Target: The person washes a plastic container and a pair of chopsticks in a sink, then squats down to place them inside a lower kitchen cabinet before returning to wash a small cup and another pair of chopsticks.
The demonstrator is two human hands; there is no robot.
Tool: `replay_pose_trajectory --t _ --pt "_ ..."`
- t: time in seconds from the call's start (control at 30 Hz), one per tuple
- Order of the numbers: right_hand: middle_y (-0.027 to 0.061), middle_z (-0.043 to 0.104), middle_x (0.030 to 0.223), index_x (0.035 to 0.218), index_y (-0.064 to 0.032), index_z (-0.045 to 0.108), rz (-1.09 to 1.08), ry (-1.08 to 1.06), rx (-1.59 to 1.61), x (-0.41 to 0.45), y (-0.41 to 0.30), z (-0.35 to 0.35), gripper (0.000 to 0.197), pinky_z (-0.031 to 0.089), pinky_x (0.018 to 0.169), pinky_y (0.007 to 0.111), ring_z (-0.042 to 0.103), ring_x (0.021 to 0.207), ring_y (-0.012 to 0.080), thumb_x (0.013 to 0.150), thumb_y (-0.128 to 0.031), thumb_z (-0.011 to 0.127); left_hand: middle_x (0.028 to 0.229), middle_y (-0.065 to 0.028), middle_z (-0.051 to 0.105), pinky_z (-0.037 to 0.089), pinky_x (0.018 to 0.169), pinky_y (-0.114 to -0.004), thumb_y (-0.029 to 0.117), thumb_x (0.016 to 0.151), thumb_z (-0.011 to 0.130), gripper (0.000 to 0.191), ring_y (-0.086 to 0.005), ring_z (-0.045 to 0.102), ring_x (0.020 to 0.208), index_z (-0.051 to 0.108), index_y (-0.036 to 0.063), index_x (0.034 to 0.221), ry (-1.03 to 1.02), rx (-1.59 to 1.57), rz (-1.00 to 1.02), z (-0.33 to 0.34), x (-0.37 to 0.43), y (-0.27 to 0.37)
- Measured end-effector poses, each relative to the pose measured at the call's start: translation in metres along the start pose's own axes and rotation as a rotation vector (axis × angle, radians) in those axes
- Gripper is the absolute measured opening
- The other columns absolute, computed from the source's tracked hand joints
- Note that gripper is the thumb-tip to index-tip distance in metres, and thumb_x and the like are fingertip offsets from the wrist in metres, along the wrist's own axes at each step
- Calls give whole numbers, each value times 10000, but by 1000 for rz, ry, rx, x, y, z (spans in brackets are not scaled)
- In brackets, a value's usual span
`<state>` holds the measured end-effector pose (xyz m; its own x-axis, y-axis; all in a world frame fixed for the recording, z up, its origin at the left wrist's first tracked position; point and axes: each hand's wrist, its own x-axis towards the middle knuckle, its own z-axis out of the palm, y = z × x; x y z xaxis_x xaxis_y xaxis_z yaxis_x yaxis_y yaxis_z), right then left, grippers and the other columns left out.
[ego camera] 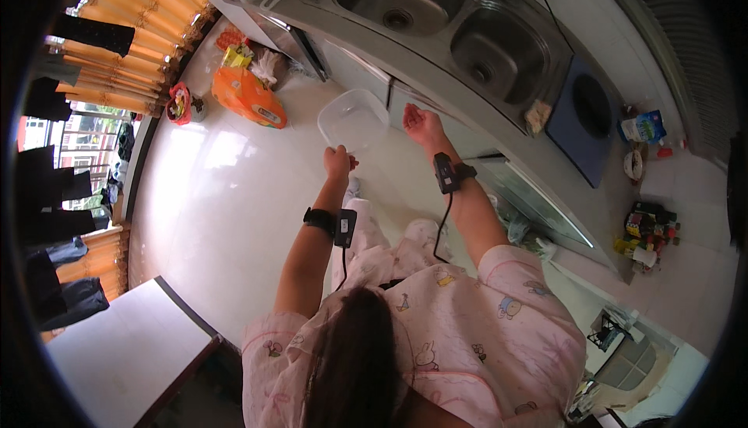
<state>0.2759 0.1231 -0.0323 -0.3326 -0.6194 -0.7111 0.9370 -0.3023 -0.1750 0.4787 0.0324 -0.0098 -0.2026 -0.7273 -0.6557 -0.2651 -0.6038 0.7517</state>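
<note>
My left hand [339, 163] grips the near rim of a clear plastic container [354, 120], which hangs out over the tiled floor. To its right, my right hand [422, 123] is raised in front of the counter, palm up, with its fingers partly curled and nothing seen in it. The container and the right hand are apart. Each wrist wears a black strap with a small cabled device.
A counter with a double steel sink [499, 57] runs along the upper right. Near it lie a sponge [537, 117] and a dark blue board [581, 121]. An orange plastic bag [246, 97] stands on the floor. A white table [131, 352] is at lower left.
</note>
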Motion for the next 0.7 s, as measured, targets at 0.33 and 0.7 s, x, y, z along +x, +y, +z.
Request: replay_pose_trajectory --t 0.33,0.7 --pt "87 501 869 839 -10 479 -210 302 494 49 10 35 347 335 730 357 475 820 194 708 -322 400 521 -117 469 388 338 -285 122 740 396 127 -193 474 374 356 5 711 -122 104 -60 -32 51 35" --pt "2 492 536 560 -83 524 -137 432 23 35 53 -20 263 333 618 286 436 551 105 701 -305 521 571 -112 460 406 384 -292 140 723 373 124 -201 481 443 354 17 720 -214 175 -179 -28 70 13"
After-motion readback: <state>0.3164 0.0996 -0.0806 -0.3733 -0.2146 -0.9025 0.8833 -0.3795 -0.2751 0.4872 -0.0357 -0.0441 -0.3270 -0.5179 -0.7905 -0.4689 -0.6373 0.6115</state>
